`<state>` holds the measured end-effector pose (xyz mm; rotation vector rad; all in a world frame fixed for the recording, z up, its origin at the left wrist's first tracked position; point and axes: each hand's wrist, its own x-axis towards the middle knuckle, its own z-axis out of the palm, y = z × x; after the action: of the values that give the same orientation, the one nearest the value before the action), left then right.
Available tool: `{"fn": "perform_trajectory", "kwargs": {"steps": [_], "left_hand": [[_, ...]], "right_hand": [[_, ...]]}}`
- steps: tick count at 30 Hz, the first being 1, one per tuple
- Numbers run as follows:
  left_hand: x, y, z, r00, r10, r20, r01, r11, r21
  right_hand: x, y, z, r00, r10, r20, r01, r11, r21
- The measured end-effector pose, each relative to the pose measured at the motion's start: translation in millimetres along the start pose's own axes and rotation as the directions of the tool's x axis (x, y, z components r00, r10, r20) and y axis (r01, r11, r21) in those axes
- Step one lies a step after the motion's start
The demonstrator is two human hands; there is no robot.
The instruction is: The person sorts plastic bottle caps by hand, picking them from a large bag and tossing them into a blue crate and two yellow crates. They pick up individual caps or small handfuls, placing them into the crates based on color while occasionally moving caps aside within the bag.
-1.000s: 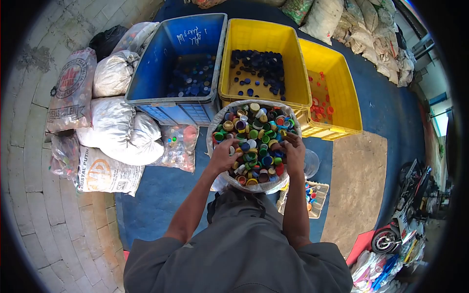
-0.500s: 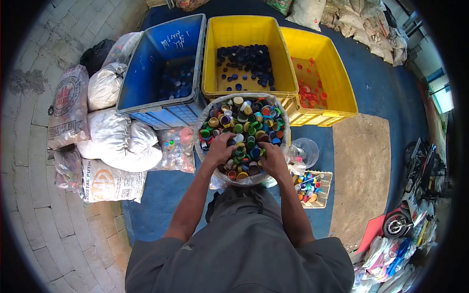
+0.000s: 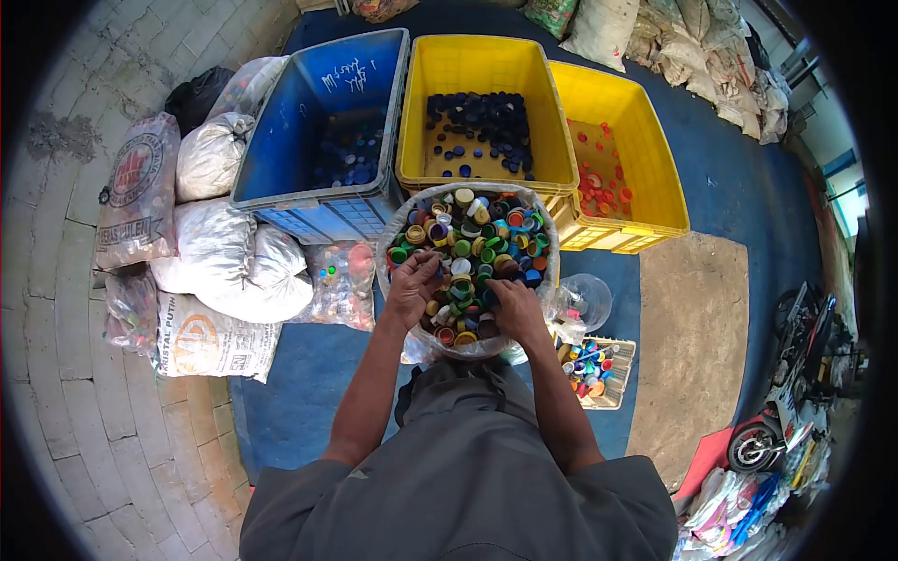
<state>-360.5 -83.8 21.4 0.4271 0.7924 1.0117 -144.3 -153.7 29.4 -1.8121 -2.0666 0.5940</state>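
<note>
A round, plastic-lined container [image 3: 383, 245] full of mixed bottle caps [image 3: 461, 248] stands right in front of my body. Over its left side is my left hand [image 3: 412, 285], fingers curled together above the caps; whatever they hold is too small to name. My right hand [image 3: 514, 307] reaches down among the caps on the right side, its fingertips partly hidden between them. Behind the container stand a blue crate [image 3: 253, 168] with blue caps, a yellow crate [image 3: 412, 112] with dark blue caps and another yellow crate [image 3: 655, 140] with red caps.
White sacks [image 3: 210, 252] and a printed sack [image 3: 140, 187] are piled on the left. A small basket [image 3: 617, 379] of caps and a clear plastic tub [image 3: 594, 301] stand at the right. Farther right are a brown mat [image 3: 692, 346] and a motorcycle [image 3: 758, 444].
My left hand has lifted out of the caps and moved slightly left. My right hand has shifted a little down and left. The view has tilted slightly.
</note>
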Motion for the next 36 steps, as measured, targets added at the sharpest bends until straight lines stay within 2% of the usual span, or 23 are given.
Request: {"fn": "perform_trajectory", "kwargs": {"steps": [1,4,6,7,10,12,13,14,15,17,18,21,22,25,26,29,30,36], "left_hand": [[-0.5,0.7,1.8,0.999,-0.032,0.003,0.032,0.996,-0.088],[-1.3,3.8,5.6,0.996,-0.069,0.058,0.078,0.983,-0.165],[-5.1,3.7,11.9,0.991,-0.116,0.066,0.128,0.97,-0.208],[-5.9,2.6,15.5,0.988,-0.14,0.072,0.153,0.961,-0.228],[-7.7,-5.0,19.7,0.969,-0.191,0.159,0.228,0.936,-0.269],[-1.3,-11.0,24.0,0.97,-0.212,0.117,0.21,0.977,0.036],[1.3,-14.9,29.1,0.971,-0.219,0.097,0.197,0.962,0.189],[2.4,-22.9,36.9,0.992,-0.113,0.06,0.068,0.864,0.498],[2.5,-26.6,41.9,0.993,-0.086,0.076,0.015,0.753,0.658],[1.9,-31.2,48.3,0.992,-0.044,0.122,-0.09,0.444,0.891],[1.5,-28.5,55.9,0.992,-0.076,0.103,-0.077,0.289,0.954],[2.4,-42.9,60.0,0.928,0.125,0.352,-0.359,0.039,0.933],[6.1,-48.0,63.3,0.893,0.121,0.433,-0.439,0.03,0.898],[16.5,-59.0,81.8,0.781,0.082,0.619,-0.615,-0.072,0.785],[23.8,-62.8,88.1,0.799,-0.035,0.601,-0.6,-0.124,0.79],[37.7,-71.0,98.6,0.788,-0.157,0.595,-0.615,-0.189,0.765],[41.8,-67.2,105.6,0.805,-0.286,0.519,-0.578,-0.188,0.794],[57.6,-59.7,108.2,0.773,-0.319,0.549,-0.603,-0.097,0.792]], "right_hand": [[-0.4,0.6,-1.0,1.0,0.0,0.006,0.0,1.0,0.0],[-0.1,3.2,-1.0,0.999,-0.006,-0.042,0.009,0.996,0.086],[-1.1,4.2,-4.0,0.99,0.05,-0.133,-0.007,0.952,0.305],[-1.4,4.9,-7.1,0.981,0.086,-0.174,-0.007,0.912,0.41],[-6.3,9.8,-21.8,0.939,0.339,-0.047,-0.195,0.643,0.741],[-8.6,25.3,-27.2,0.917,0.398,0.022,-0.151,0.296,0.943],[-11.0,32.8,-30.2,0.907,0.416,0.061,-0.114,0.103,0.988],[-13.5,38.7,-31.7,0.923,0.382,0.047,-0.039,-0.029,0.999],[-16.0,40.9,-33.3,0.921,0.386,0.049,0.004,-0.136,0.991],[-21.0,44.1,-35.9,0.918,0.393,0.053,0.093,-0.342,0.935],[-21.1,44.5,-37.2,0.91,0.411,0.05,0.132,-0.401,0.906],[-25.5,42.3,-42.6,0.862,0.5,0.077,0.204,-0.483,0.852],[-26.5,44.5,-42.5,0.845,0.524,0.108,0.213,-0.514,0.831],[-27.1,48.3,-37.2,0.817,0.565,0.116,0.212,-0.482,0.85],[-30.6,49.2,-36.7,0.819,0.561,0.118,0.202,-0.475,0.856],[-33.8,42.2,-43.6,0.825,0.553,0.111,0.185,-0.451,0.873],[-35.7,41.7,-42.9,0.826,0.554,0.108,0.185,-0.446,0.876],[-46.2,44.6,-34.5,0.837,0.53,0.134,0.141,-0.446,0.884]]}}
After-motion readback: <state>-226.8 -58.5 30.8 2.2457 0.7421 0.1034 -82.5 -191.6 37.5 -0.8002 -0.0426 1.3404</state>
